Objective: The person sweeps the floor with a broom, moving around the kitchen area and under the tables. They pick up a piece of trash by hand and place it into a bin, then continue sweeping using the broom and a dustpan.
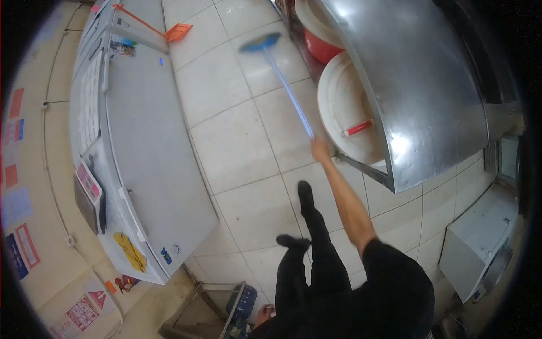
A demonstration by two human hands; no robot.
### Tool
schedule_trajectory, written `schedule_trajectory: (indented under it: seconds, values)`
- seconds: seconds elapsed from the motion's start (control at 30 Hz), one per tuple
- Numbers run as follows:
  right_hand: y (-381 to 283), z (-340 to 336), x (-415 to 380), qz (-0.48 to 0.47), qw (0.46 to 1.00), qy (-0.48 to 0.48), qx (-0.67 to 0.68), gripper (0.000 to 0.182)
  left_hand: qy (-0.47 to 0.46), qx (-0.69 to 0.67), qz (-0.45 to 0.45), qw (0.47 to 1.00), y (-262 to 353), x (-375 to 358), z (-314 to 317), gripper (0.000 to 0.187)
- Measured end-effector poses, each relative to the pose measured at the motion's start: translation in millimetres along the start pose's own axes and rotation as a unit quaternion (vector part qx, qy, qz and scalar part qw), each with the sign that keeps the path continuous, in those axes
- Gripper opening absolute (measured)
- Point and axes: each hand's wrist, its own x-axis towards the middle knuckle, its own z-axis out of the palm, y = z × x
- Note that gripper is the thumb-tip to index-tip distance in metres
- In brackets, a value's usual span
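My right hand (320, 150) is wrapped round the upper end of a broom's blue handle, with the arm stretched out. The broom (289, 93) slants away across the tiled floor, and its blue and dark bristle head, smeared by motion, is on the tiles at the far end. Low in the view, my left hand (264, 314) hangs beside my leg, near a large blue water bottle (244, 300). Its fingers look curled; whatever they may hold is too small to make out.
A long white chest freezer (152, 141) lines the left side. An orange dustpan (178, 33) lies beyond it. On the right, a steel counter (423, 90) overhangs big white basins (333, 107) and a red tub (322, 48). A metal-framed stand (197, 308) is near my left hand.
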Motion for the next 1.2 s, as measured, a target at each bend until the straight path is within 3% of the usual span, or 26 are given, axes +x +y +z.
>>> schedule_trajectory:
  seconds: [0.03,0.07,0.13,0.17,0.23,0.27,0.3,0.4,0.47,0.53,0.57,0.6,0.67,0.7,0.73,0.77,0.8,0.83,0.87,0.97,1.03,1.07,1.1,1.13,1.17,1.2]
  values:
    - [-74,-31,24,0.006,0.999,0.012,-0.032,0.036,0.022,0.015,0.007,1.000,29,-18,6,0.030]
    - [-75,-22,14,0.013,1.000,0.004,-0.022,0.036,0.045,0.031,0.013,0.998,60,-38,14,0.029]
    - [-74,-29,-3,-0.017,0.998,0.056,0.015,0.037,0.113,0.119,0.138,0.977,104,-49,24,0.027]
    - [-24,-9,-44,-0.015,0.999,0.044,0.021,0.039,0.106,0.104,0.154,0.977,123,-56,30,0.026]
    - [10,-41,-172,0.063,0.998,-0.024,-0.006,0.037,0.069,0.109,0.169,0.977,154,-54,30,0.026]
    - [33,-52,-239,-0.044,0.997,0.051,0.045,0.038,0.069,0.133,0.181,0.972,150,-32,19,0.024]
    - [35,-80,-305,0.093,0.994,-0.048,0.029,0.038,0.063,0.125,0.180,0.974,159,-16,18,0.024]
    - [72,-118,-474,0.078,0.997,0.003,0.028,0.036,0.039,0.138,0.171,0.975,181,-6,23,0.024]
    - [58,-132,-522,0.178,0.981,-0.066,-0.033,0.036,0.016,0.155,0.171,0.973,198,-8,32,0.024]
    - [38,-109,-496,0.186,0.980,-0.058,-0.036,0.036,-0.023,0.191,0.213,0.958,208,-15,24,0.024]
    - [26,-96,-474,0.194,0.979,-0.051,-0.044,0.037,0.006,0.282,0.345,0.895,197,3,6,0.024]
    - [29,-60,-443,0.193,0.979,-0.048,-0.045,0.037,0.009,0.284,0.344,0.895,206,-7,-9,0.024]
    - [-7,-3,-329,0.077,0.997,0.022,-0.002,0.036,0.162,0.323,0.346,0.866,258,-43,-36,0.026]
    - [-46,15,-258,0.095,0.995,0.005,0.008,0.037,0.198,0.285,0.326,0.879,272,-42,-69,0.025]
    - [-30,69,-183,-0.075,0.992,0.089,-0.045,0.034,0.259,0.350,0.443,0.784,283,-27,-114,0.026]
    - [-88,65,-119,0.063,0.998,0.000,-0.019,0.033,0.352,0.366,0.502,0.700,320,-52,-124,0.028]
    - [-131,65,-69,0.047,0.997,-0.039,-0.040,0.033,0.410,0.365,0.543,0.636,346,-56,-156,0.030]
    - [-169,59,-50,0.014,0.999,0.000,-0.049,0.035,0.435,0.353,0.523,0.642,368,-64,-186,0.033]
    - [-173,76,-66,0.018,0.999,0.002,-0.043,0.035,0.459,0.361,0.531,0.614,388,-66,-213,0.036]
    - [-139,86,-173,0.042,0.998,-0.045,0.016,0.039,0.511,0.419,0.550,0.511,427,-59,-278,0.044]
    - [-82,97,-314,-0.020,0.999,-0.014,0.034,0.038,0.513,0.434,0.553,0.492,446,-52,-312,0.046]
    - [-55,95,-394,-0.006,0.999,-0.033,0.019,0.036,0.514,0.423,0.550,0.504,451,-50,-331,0.046]
    - [-24,94,-479,0.093,0.992,-0.085,0.001,0.034,0.515,0.456,0.530,0.495,458,-47,-348,0.048]
    - [-63,69,-552,0.189,0.975,-0.110,-0.037,0.032,0.514,0.489,0.512,0.484,463,-45,-362,0.051]
    - [-62,62,-621,0.154,0.984,-0.088,-0.029,0.033,0.511,0.480,0.513,0.495,465,-45,-372,0.051]
    - [-83,58,-680,0.156,0.985,-0.043,-0.056,0.035,0.506,0.516,0.512,0.464,468,-47,-379,0.054]
